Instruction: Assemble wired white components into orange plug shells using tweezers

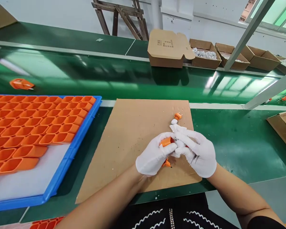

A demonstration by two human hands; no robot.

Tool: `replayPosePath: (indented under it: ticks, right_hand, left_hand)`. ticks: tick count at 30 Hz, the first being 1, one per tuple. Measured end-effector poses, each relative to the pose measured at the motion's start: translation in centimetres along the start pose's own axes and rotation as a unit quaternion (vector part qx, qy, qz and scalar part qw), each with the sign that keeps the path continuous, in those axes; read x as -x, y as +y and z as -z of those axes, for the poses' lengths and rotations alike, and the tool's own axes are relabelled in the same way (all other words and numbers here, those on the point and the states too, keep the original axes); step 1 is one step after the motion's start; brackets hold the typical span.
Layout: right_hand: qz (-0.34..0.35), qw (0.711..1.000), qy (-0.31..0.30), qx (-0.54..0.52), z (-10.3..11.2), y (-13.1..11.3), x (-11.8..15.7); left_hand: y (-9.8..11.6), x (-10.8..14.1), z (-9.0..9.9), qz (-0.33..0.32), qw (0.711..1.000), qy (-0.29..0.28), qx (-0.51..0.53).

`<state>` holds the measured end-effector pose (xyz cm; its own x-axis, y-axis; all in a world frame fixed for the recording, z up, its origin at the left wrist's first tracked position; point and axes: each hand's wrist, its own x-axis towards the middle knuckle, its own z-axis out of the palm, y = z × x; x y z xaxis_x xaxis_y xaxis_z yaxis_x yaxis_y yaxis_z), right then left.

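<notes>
Head view: an orange hollow plastic shell held over a flat brown cardboard sheet

The cardboard sheet, lying on a dark green tabletop, serves as reference for all positions. Above its right half, the two hands meet, each in a thin white fabric glove. The left hand is closed around the orange shell, thumb along the near side, with the shell's end turned toward the other hand. The right hand has its fingertips bunched at that end; the fingers overlap there, and whether they pinch a part cannot be told.

Near the sheet's far right corner, just beyond the fingertips, lies a small orange plastic piece with thin prongs, next to a rounded white part. A second orange piece, partly hidden by the left hand, shows over the sheet's near right portion.

Left of the sheet stands a shallow blue plastic tray with a white base; rows of orange open-ended plastic sleeves occupy most of it, packed side by side. Beyond the sheet runs a glossy green belt. On it, to the sheet's far left, rests a single orange plastic casing. Farther beyond the sheet, past the belt, are a brown cardboard box with a printed lid and, to its right, an open brown cardboard box containing small white pieces.
</notes>
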<state>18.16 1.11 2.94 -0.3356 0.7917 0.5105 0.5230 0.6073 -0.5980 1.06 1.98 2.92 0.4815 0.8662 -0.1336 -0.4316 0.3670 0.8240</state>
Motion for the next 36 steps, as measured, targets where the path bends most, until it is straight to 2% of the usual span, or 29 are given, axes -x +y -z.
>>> replayPosePath:
  ticks: [5, 8, 11, 15, 19, 23, 26, 28, 31, 34, 36]
  right_hand:
    - [-0.004, 0.993, 0.058, -0.105, 0.1, -0.5, -0.6]
    - [-0.001, 0.991, 0.058, -0.122, 0.6, -0.6, -0.8]
    - [-0.033, 0.986, 0.059, -0.153, 0.9, -0.7, -0.7]
    - [-0.060, 0.979, 0.101, -0.164, 0.7, -0.7, -0.4]
    - [-0.097, 0.969, 0.144, -0.173, 0.5, -0.5, -0.4]
    - [-0.106, 0.971, 0.137, -0.167, 0.7, -0.6, -0.7]
    - [-0.071, 0.980, 0.134, -0.131, 1.0, -0.8, -0.8]
    - [-0.047, 0.986, 0.124, -0.104, 1.0, -0.9, -0.7]
    - [-0.046, 0.988, 0.127, -0.079, 0.7, -0.9, -0.5]
    - [-0.069, 0.981, 0.160, -0.081, 0.5, -0.8, -0.5]
    - [-0.073, 0.981, 0.155, -0.091, 0.6, -0.7, -0.6]
  left_hand:
    - [0.5, 0.3, 0.0, 0.001, 1.000, 0.008, 0.006]
    - [0.5, 0.3, 0.3, 0.016, 1.000, 0.009, -0.024]
    - [0.5, 0.4, 0.6, 0.020, 0.999, 0.011, -0.039]
    - [0.8, 0.4, 1.3, -0.026, 0.998, 0.023, -0.045]
    - [1.3, 0.4, 2.2, -0.085, 0.988, 0.027, -0.127]
    - [1.6, 0.4, 2.2, -0.162, 0.949, 0.088, -0.254]
    - [1.3, 0.4, 1.8, -0.213, 0.917, 0.138, -0.308]
    - [1.0, 0.4, 1.7, -0.282, 0.900, 0.132, -0.306]
    - [0.7, 0.4, 1.6, -0.357, 0.885, 0.086, -0.286]
    - [0.7, 0.5, 1.6, -0.364, 0.884, 0.076, -0.285]
    - [0.8, 0.5, 1.4, -0.351, 0.885, 0.091, -0.291]
